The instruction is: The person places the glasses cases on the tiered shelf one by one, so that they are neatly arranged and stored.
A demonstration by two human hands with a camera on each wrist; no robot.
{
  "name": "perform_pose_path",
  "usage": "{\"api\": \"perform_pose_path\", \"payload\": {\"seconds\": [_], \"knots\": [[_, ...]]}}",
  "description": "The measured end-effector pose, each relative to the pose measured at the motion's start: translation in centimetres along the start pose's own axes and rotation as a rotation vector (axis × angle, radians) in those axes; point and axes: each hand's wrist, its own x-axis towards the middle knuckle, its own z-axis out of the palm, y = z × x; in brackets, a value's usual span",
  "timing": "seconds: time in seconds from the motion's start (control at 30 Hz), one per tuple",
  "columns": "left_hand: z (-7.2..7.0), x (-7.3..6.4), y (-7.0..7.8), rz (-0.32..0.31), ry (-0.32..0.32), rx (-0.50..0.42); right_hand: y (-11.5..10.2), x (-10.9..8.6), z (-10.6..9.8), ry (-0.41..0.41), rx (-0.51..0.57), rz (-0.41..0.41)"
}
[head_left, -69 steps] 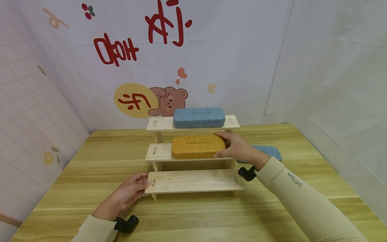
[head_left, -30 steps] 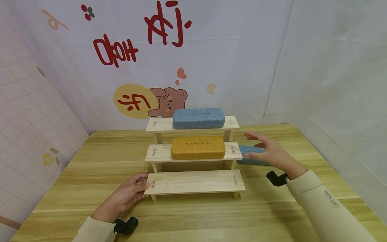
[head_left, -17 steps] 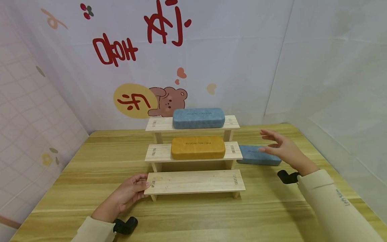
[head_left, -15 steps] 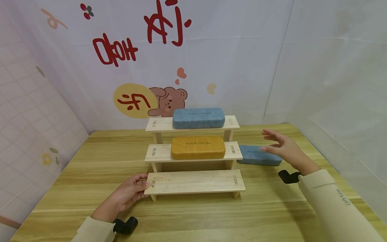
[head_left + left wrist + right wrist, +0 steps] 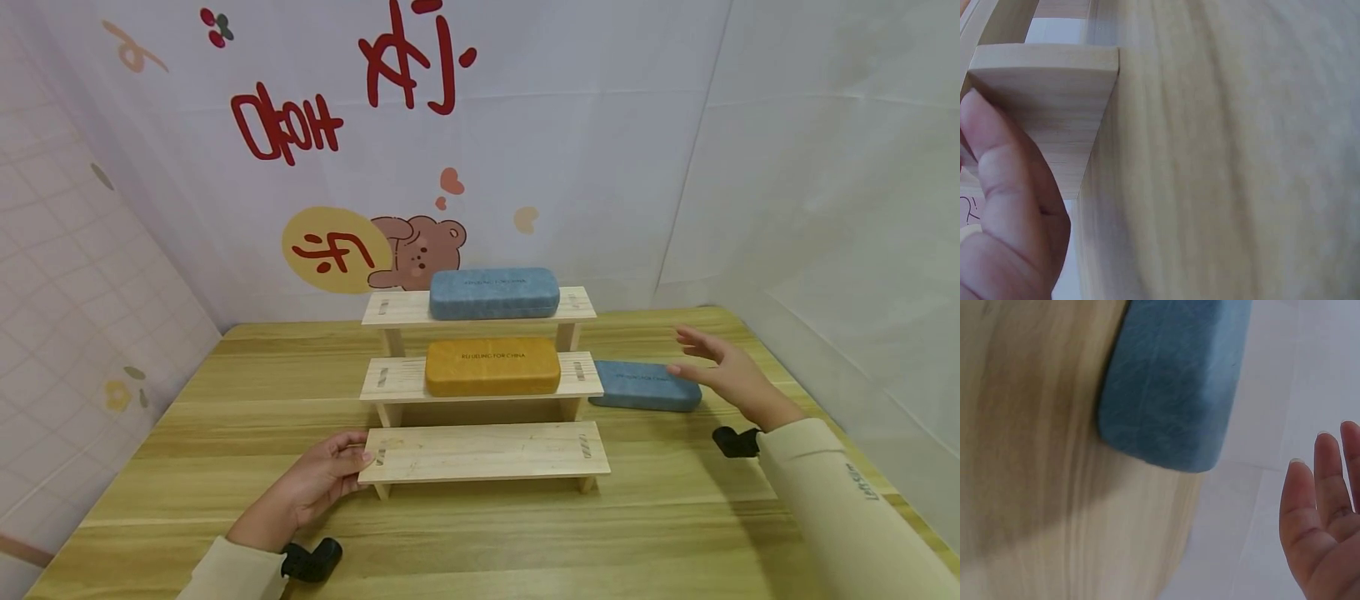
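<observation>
A three-tier wooden display stand (image 5: pixel 480 454) stands on the table. My left hand (image 5: pixel 322 480) pinches the left end of its lowest shelf, thumb on top and fingers underneath. The left wrist view shows that hand (image 5: pixel 1007 206) against the stand's side support (image 5: pixel 1054 106). On the top tier lies a blue glasses case (image 5: pixel 494 297), and an orange-yellow glasses case (image 5: pixel 492 371) rests on the middle one. Another blue glasses case (image 5: pixel 637 388) lies on the table right of the stand. My right hand (image 5: pixel 738 379) hovers by its right end with relaxed fingers, holding nothing.
The wood-grain table (image 5: pixel 480 550) extends around the stand. Behind it hangs a white backdrop (image 5: pixel 600 125) with red characters and a cartoon bear (image 5: pixel 431 254). A light side wall (image 5: pixel 847 208) borders the table at right.
My right hand has let go of the orange-yellow case on the middle tier and moved right, over to the blue case on the table. The left hand stays on the lowest shelf.
</observation>
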Motion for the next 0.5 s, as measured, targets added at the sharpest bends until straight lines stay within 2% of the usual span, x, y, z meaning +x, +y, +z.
{"api": "perform_pose_path", "payload": {"seconds": [0.5], "knots": [[0.1,-0.1,0.1,-0.004,0.003,-0.008,2.8,0.5,0.2,-0.082,-0.039,0.095]]}}
